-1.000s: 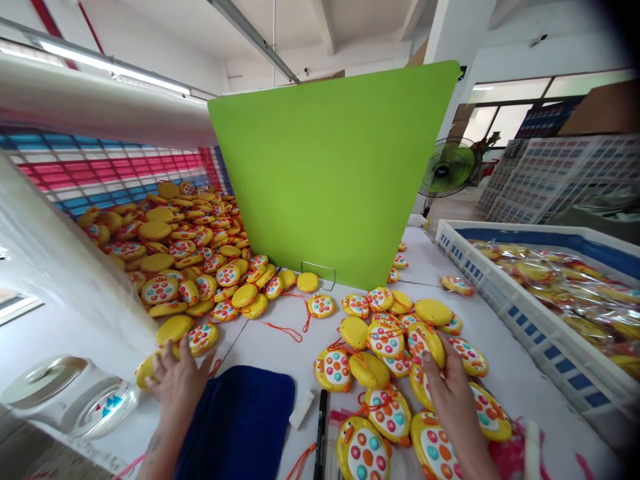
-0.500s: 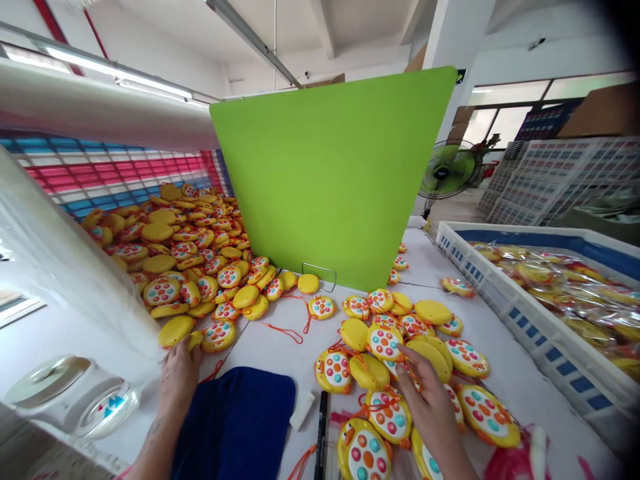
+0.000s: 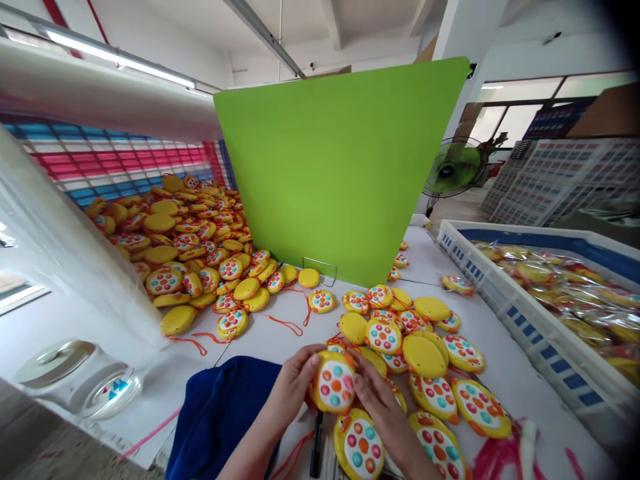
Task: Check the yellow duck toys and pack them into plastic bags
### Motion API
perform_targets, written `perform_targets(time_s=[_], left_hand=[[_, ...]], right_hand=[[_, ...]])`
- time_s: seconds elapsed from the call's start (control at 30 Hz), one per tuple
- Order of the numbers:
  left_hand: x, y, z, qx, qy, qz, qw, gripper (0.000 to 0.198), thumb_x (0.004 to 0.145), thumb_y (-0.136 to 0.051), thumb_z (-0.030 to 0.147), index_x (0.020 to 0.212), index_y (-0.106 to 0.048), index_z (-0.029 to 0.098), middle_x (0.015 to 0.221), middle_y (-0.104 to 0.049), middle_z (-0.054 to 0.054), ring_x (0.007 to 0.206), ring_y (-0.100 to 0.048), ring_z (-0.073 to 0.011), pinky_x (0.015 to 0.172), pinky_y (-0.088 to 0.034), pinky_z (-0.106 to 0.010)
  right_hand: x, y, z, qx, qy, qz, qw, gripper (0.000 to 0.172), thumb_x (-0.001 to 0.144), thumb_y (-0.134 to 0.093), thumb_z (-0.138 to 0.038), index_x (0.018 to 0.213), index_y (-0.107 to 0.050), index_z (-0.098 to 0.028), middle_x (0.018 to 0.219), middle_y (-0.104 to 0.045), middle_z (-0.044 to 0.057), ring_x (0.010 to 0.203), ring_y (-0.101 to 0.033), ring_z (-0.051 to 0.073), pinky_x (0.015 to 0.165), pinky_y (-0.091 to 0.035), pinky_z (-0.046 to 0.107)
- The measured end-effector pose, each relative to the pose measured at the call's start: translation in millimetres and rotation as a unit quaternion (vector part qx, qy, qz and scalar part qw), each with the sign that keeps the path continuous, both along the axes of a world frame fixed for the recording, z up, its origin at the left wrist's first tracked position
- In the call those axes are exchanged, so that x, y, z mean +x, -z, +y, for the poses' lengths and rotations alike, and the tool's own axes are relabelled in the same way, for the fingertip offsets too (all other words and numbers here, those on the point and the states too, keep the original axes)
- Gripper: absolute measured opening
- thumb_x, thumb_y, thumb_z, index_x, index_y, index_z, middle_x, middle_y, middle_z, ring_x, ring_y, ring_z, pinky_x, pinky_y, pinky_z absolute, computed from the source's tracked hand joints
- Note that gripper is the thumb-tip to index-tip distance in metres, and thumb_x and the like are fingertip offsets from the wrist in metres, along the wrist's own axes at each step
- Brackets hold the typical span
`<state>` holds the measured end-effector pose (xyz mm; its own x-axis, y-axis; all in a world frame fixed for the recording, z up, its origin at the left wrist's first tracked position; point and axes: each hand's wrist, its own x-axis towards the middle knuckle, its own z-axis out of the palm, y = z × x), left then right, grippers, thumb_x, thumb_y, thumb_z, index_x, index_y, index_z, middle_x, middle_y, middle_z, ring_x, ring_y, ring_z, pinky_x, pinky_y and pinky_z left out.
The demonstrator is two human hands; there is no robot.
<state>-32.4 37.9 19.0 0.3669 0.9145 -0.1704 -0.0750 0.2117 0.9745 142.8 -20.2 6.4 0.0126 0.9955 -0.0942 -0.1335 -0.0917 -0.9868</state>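
Your left hand (image 3: pixel 290 387) grasps the toy (image 3: pixel 334 383) by its left edge, thumb in front. Your right hand (image 3: pixel 383 410) grasps the same toy at its right edge. The toy is raised above the near middle of the table (image 3: pixel 260 343). It has a rounded yellow body with a smooth surface, orange parts at the rim and a white oval panel. The panel carries round domed buttons in teal, orange and pink-red.

Below it, a slim black marker (image 3: pixel 316 447) lies on the table. At near left is a dark blue cloth (image 3: pixel 225 407), soft and folded. To your right, matching toys (image 3: pixel 425 355) lie overlapping, some panel up, others showing plain yellow backs. A larger heap of toys (image 3: pixel 163 257) fills the far left, some with thin orange cord loops. A flat, matte green board (image 3: pixel 330 180) stands at the far side. At right, a white slotted basket (image 3: pixel 505 307) holds toys in shiny clear wrap (image 3: pixel 575 280).
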Motion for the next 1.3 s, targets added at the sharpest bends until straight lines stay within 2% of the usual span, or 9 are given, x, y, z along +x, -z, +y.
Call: perform_targets(time_s=[0.1,0.27,0.43,0.57,0.8,0.9,1.0,1.13,1.3], left_hand=[[5,-2.4,-4,0.063,0.030,0.029,0.997,0.040,0.082,-0.065,0.047,0.108,-0.066,0.017,0.083,-0.068,-0.005,0.067,-0.061,-0.0142,0.058,-0.049,-0.022],[3,-0.1,-3,0.028,-0.046,-0.031,0.998,0.048,0.079,-0.066,0.051,0.114,-0.062,0.018,0.102,-0.068,-0.010,0.081,-0.064,-0.0189,0.066,-0.051,-0.027],[12,-0.2,-25,-0.017,0.051,-0.172,0.984,0.091,0.062,-0.086,0.034,0.140,-0.038,0.028,0.134,-0.055,-0.012,0.114,-0.058,-0.0296,0.093,-0.048,-0.039],[20,0.9,-35,-0.029,0.045,-0.164,0.985,0.107,0.060,-0.087,0.019,0.146,-0.025,0.029,0.138,-0.051,-0.013,0.114,-0.059,-0.0302,0.092,-0.050,-0.039],[17,4.0,-34,-0.029,0.046,-0.190,0.980,0.109,0.065,-0.085,0.024,0.149,-0.016,0.030,0.139,-0.051,-0.014,0.115,-0.058,-0.0322,0.094,-0.050,-0.043],[13,4.9,-33,-0.020,0.035,-0.198,0.979,0.082,0.079,-0.073,0.034,0.147,-0.027,0.029,0.148,-0.041,-0.012,0.130,-0.046,-0.0315,0.104,-0.042,-0.043],[13,8.6,-33,-0.026,0.010,-0.194,0.981,0.052,0.090,-0.059,0.035,0.138,-0.043,0.027,0.148,-0.043,-0.009,0.133,-0.042,-0.0289,0.107,-0.039,-0.042],[15,13.7,-34,-0.044,-0.001,-0.206,0.978,0.047,0.089,-0.060,0.035,0.133,-0.048,0.026,0.139,-0.053,-0.009,0.127,-0.049,-0.0288,0.106,-0.040,-0.044],[15,15.9,-37,-0.046,-0.019,-0.168,0.984,0.045,0.090,-0.056,0.042,0.133,-0.051,0.028,0.136,-0.056,-0.007,0.121,-0.054,-0.0277,0.101,-0.044,-0.041]], right_hand=[[4,-4.4,-3,-0.009,-0.035,0.015,0.999,0.045,0.088,-0.059,-0.047,0.129,-0.057,-0.030,0.128,-0.062,0.005,0.119,-0.056,0.026,0.100,-0.046,0.042],[5,1.7,-5,-0.035,0.019,0.069,0.997,0.042,0.087,-0.058,-0.052,0.125,-0.060,-0.034,0.136,-0.057,0.003,0.126,-0.050,0.027,0.102,-0.045,0.043],[3,5.5,-6,-0.033,0.052,0.041,0.997,0.049,0.085,-0.059,-0.054,0.129,-0.057,-0.033,0.140,-0.053,0.002,0.128,-0.049,0.028,0.101,-0.046,0.042],[3,4.3,-8,-0.027,0.044,0.015,0.999,0.046,0.088,-0.055,-0.052,0.130,-0.056,-0.033,0.143,-0.050,0.001,0.133,-0.043,0.026,0.108,-0.039,0.042],[4,4.9,-10,-0.020,0.032,-0.009,0.999,0.047,0.090,-0.052,-0.053,0.133,-0.052,-0.035,0.146,-0.046,0.000,0.136,-0.038,0.026,0.111,-0.034,0.044],[4,3.0,-11,-0.021,0.031,-0.004,0.999,0.047,0.089,-0.052,-0.053,0.133,-0.052,-0.035,0.146,-0.046,0.000,0.135,-0.039,0.026,0.112,-0.034,0.043],[3,-2.1,-12,-0.016,0.031,-0.014,0.999,0.048,0.089,-0.053,-0.054,0.132,-0.053,-0.035,0.146,-0.045,-0.001,0.137,-0.037,0.024,0.113,-0.032,0.041],[0,-10.4,-12,-0.028,0.011,-0.023,0.999,0.053,0.086,-0.057,-0.054,0.134,-0.051,-0.032,0.148,-0.044,0.000,0.137,-0.036,0.023,0.112,-0.034,0.038],[-6,-8.8,-11,-0.016,0.006,0.006,1.000,0.055,0.082,-0.063,-0.051,0.132,-0.053,-0.031,0.140,-0.053,0.004,0.129,-0.047,0.027,0.105,-0.043,0.040]])
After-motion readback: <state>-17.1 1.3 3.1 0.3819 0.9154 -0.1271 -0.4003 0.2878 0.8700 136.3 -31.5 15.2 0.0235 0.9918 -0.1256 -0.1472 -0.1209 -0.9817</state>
